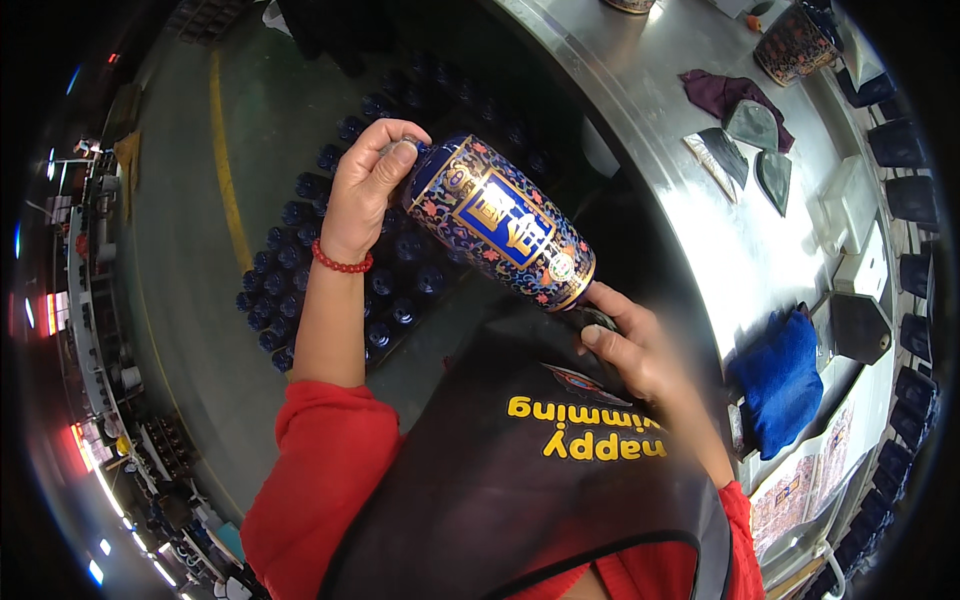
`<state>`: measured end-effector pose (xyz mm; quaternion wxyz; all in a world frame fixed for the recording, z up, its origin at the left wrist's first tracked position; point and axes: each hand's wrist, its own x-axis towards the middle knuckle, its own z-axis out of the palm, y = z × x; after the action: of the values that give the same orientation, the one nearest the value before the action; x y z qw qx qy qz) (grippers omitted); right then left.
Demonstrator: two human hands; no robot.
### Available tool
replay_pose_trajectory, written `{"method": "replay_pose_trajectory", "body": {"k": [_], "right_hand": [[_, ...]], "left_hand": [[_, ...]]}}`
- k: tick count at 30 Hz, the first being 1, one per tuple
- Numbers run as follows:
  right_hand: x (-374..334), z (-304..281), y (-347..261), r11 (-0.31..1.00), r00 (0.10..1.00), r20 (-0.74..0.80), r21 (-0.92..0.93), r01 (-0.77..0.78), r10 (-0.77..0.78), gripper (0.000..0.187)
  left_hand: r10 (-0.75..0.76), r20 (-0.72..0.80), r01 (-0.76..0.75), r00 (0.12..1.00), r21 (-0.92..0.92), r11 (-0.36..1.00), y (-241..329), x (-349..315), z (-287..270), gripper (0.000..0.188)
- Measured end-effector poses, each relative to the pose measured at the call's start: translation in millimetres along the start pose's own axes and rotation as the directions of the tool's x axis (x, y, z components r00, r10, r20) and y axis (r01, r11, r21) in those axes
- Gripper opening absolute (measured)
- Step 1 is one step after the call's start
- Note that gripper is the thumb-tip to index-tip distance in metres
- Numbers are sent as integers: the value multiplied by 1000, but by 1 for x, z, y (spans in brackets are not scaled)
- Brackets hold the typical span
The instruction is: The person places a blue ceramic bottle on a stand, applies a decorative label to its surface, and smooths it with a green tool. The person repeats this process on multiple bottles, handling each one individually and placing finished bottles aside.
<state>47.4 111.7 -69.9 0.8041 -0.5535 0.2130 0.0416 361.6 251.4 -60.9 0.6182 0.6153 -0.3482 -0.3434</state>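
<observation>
My left hand point(372, 180) is closed round the neck of a dark blue bottle point(505, 222) with a colourful floral pattern, gold bands and a blue label panel. The bottle lies tilted in the air, its base down toward the right. Close to that base, my right hand point(630, 345) pinches a small dark, curved piece point(592, 318) between thumb and fingers. Its kind is hard to make out. The right fingertips are at the bottle's base; whether they touch it I cannot tell.
Many dark blue bottles point(400, 310) stand on the floor ahead. On the metal table point(690, 240) at right lie a maroon cloth point(715, 95), dark green pads point(773, 180), a blue towel point(780, 380) and patterned sheets point(800, 490). A patterned cup-like vessel point(795, 50) stands farther back.
</observation>
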Motion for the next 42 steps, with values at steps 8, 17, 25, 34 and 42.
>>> {"method": "replay_pose_trajectory", "body": {"k": [8,17,25,34,42], "right_hand": [[6,3,4,961,998,-53,275,-26,43,41],[22,0,6,916,1000,4,401,-14,14,41],[33,2,-2,876,999,32,479,-51,41,48],[43,6,0,903,1000,-26,429,-3,16,52],[45,0,9,712,994,108,696,-95,27,53]], "left_hand": [[-28,-43,29,999,14,999,-11,1,-8,28],[-30,-44,28,999,-36,999,-20,0,-15,29],[-53,-67,46,996,-100,994,-34,5,-33,24],[-102,-57,94,993,-126,987,-42,-1,-55,29],[-14,-95,9,995,-60,998,-31,-4,-38,28]]}}
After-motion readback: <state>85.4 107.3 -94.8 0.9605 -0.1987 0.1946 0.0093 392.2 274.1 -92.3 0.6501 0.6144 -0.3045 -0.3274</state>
